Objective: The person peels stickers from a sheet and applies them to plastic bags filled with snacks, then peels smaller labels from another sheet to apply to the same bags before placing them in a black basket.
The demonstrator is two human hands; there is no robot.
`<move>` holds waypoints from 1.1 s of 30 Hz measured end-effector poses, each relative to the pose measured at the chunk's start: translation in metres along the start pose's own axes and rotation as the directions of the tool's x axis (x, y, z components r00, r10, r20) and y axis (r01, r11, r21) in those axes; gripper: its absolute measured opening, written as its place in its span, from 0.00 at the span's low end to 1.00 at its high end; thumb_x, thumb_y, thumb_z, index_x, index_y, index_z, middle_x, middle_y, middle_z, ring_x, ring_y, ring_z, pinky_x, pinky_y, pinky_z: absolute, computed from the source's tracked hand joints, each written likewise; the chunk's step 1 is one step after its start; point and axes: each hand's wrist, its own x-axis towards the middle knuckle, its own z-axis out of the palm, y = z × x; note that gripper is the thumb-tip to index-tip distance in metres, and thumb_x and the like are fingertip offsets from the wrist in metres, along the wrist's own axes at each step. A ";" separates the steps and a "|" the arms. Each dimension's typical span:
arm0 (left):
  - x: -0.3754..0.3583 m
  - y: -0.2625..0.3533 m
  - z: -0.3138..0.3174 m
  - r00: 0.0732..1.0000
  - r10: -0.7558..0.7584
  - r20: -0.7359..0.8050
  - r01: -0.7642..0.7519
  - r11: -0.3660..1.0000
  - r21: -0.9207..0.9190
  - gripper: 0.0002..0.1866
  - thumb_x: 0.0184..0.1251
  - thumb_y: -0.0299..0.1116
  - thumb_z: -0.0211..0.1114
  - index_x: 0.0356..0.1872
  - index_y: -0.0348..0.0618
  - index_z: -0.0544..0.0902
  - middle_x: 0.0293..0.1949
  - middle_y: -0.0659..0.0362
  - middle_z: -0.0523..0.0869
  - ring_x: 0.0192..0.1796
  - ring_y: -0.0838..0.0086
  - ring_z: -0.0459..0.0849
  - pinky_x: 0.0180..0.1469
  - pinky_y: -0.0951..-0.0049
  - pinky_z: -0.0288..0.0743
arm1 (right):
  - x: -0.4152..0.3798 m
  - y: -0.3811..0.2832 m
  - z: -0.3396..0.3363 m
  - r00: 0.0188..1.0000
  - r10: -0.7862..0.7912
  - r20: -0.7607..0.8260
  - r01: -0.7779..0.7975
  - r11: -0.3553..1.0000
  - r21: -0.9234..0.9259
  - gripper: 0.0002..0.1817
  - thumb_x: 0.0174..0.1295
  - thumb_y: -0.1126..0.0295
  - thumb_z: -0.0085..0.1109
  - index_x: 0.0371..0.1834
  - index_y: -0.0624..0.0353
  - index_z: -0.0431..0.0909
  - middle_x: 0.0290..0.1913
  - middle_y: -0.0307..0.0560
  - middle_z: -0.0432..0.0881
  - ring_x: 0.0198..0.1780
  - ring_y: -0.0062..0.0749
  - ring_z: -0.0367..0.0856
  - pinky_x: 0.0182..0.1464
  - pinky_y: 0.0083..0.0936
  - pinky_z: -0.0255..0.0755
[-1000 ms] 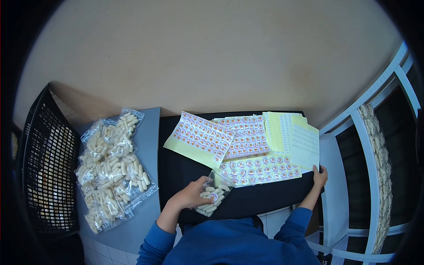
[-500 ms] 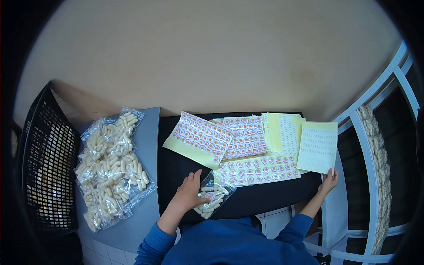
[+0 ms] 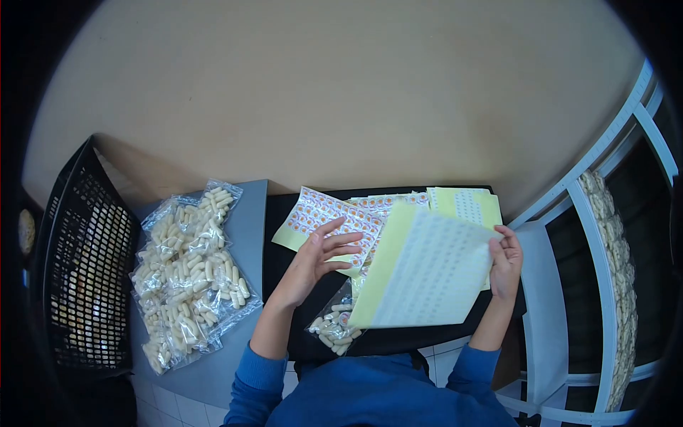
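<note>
My right hand [image 3: 506, 260] pinches the right edge of a pale yellow and white sheet [image 3: 427, 270], which is lifted and tilted over the black table. My left hand [image 3: 316, 263] is raised left of that sheet with its fingers spread, holding nothing. Below it, a clear bag of whitish pieces [image 3: 332, 330] lies near the table's front edge, partly covered by the sheet. Behind my left hand rests a sticker sheet with orange and purple round labels [image 3: 313, 213]. More sticker sheets show behind the lifted one, including a yellow one [image 3: 491, 205] at the back right.
Several clear bags of whitish pieces [image 3: 192, 274] lie piled on a grey surface [image 3: 245, 349] at left. A black perforated basket [image 3: 85, 270] stands at the far left. White metal rails [image 3: 594, 285] curve along the right, with packed pale goods behind them.
My right hand has lifted the pale sheet and brought it left over the other sheets. My left hand has let go of the bag and moved up, fingers spread.
</note>
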 end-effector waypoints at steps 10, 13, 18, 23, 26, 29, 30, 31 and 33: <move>-0.016 0.015 0.022 0.992 0.126 -0.006 -0.126 0.992 0.028 0.13 0.62 0.23 0.54 0.48 0.33 0.71 0.43 0.56 0.79 0.45 0.80 0.77 0.47 0.78 0.72 | 0.008 -0.017 0.072 0.988 -0.149 0.041 0.155 0.937 -0.313 0.13 0.53 0.80 0.56 0.42 0.66 0.72 0.37 0.44 0.78 0.36 0.20 0.74 0.35 0.16 0.67; -0.015 0.015 0.025 0.985 0.158 -0.067 -0.156 0.987 0.029 0.13 0.63 0.24 0.54 0.48 0.33 0.71 0.42 0.56 0.79 0.45 0.79 0.77 0.47 0.78 0.71 | -0.001 -0.034 0.098 0.902 -0.431 0.028 0.346 0.682 -0.644 0.13 0.48 0.81 0.58 0.40 0.64 0.74 0.37 0.45 0.76 0.39 0.28 0.74 0.36 0.20 0.67; -0.019 0.016 0.032 0.979 0.192 -0.065 -0.187 0.979 0.076 0.12 0.63 0.25 0.54 0.47 0.34 0.72 0.42 0.57 0.79 0.44 0.80 0.77 0.47 0.78 0.70 | -0.029 -0.043 0.153 0.792 -0.559 0.247 0.580 0.559 -0.593 0.14 0.42 0.81 0.63 0.36 0.61 0.79 0.30 0.45 0.75 0.30 0.33 0.75 0.32 0.24 0.70; -0.025 0.020 0.032 0.978 0.211 0.007 -0.210 0.975 0.076 0.14 0.62 0.25 0.54 0.49 0.35 0.72 0.43 0.57 0.78 0.45 0.79 0.76 0.49 0.77 0.69 | -0.042 -0.035 0.183 0.824 -0.527 0.210 0.557 0.682 -0.474 0.14 0.44 0.80 0.64 0.37 0.62 0.80 0.30 0.45 0.76 0.28 0.29 0.76 0.30 0.20 0.71; -0.027 0.022 0.034 0.972 0.233 0.012 -0.234 0.971 0.051 0.15 0.61 0.25 0.54 0.49 0.35 0.72 0.45 0.57 0.78 0.47 0.78 0.75 0.50 0.76 0.69 | -0.044 -0.036 0.186 0.795 -0.571 0.207 0.595 0.663 -0.455 0.13 0.44 0.80 0.64 0.37 0.62 0.80 0.31 0.46 0.76 0.29 0.29 0.77 0.30 0.19 0.71; -0.027 0.024 0.035 0.966 0.255 0.053 -0.258 0.964 0.062 0.15 0.61 0.23 0.53 0.50 0.35 0.71 0.47 0.57 0.75 0.50 0.78 0.73 0.52 0.75 0.66 | -0.045 -0.034 0.185 0.820 -0.539 0.192 0.566 0.711 -0.417 0.13 0.44 0.80 0.64 0.36 0.62 0.80 0.31 0.46 0.77 0.31 0.29 0.78 0.32 0.19 0.72; -0.027 0.025 0.034 0.958 0.272 0.089 -0.280 0.957 0.081 0.15 0.61 0.22 0.52 0.50 0.35 0.71 0.48 0.58 0.74 0.51 0.77 0.72 0.53 0.75 0.65 | -0.046 -0.034 0.185 0.820 -0.539 0.192 0.565 0.711 -0.418 0.13 0.44 0.80 0.64 0.36 0.62 0.80 0.31 0.46 0.77 0.31 0.29 0.78 0.32 0.19 0.72; -0.026 0.024 0.034 0.958 0.272 0.089 -0.279 0.957 0.081 0.15 0.61 0.22 0.52 0.50 0.35 0.71 0.48 0.58 0.74 0.51 0.77 0.72 0.53 0.75 0.65 | -0.046 -0.035 0.185 0.833 -0.526 0.172 0.547 0.736 -0.400 0.12 0.44 0.81 0.64 0.35 0.62 0.80 0.31 0.46 0.77 0.31 0.29 0.78 0.32 0.19 0.72; -0.025 0.022 0.032 0.941 0.318 0.114 -0.331 0.935 0.126 0.15 0.61 0.22 0.51 0.50 0.35 0.70 0.49 0.57 0.73 0.52 0.77 0.71 0.54 0.75 0.64 | -0.048 -0.034 0.186 0.845 -0.512 0.152 0.529 0.759 -0.380 0.11 0.44 0.81 0.64 0.34 0.62 0.80 0.31 0.46 0.77 0.31 0.30 0.78 0.33 0.20 0.72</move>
